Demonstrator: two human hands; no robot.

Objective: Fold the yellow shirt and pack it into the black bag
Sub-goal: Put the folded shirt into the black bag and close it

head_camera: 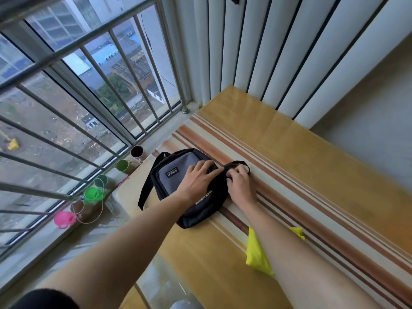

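Note:
The black bag [178, 175] with a grey front panel lies flat on the striped table [312, 175], its strap trailing off to the left. My left hand [198, 177] rests palm-down on the bag's top. My right hand [239, 184] is at the bag's right end, fingers pinched on a black strap loop. The yellow shirt [256, 253] lies bunched on the table nearer to me, mostly hidden under my right forearm; a yellow corner shows on the forearm's other side.
Barred window on the left. Its sill holds a brown cup [137, 152], green cups [122, 165], a green plastic piece [92, 194], a pink one [63, 219] and a wire loop. White slatted wall behind the table; grey floor at right.

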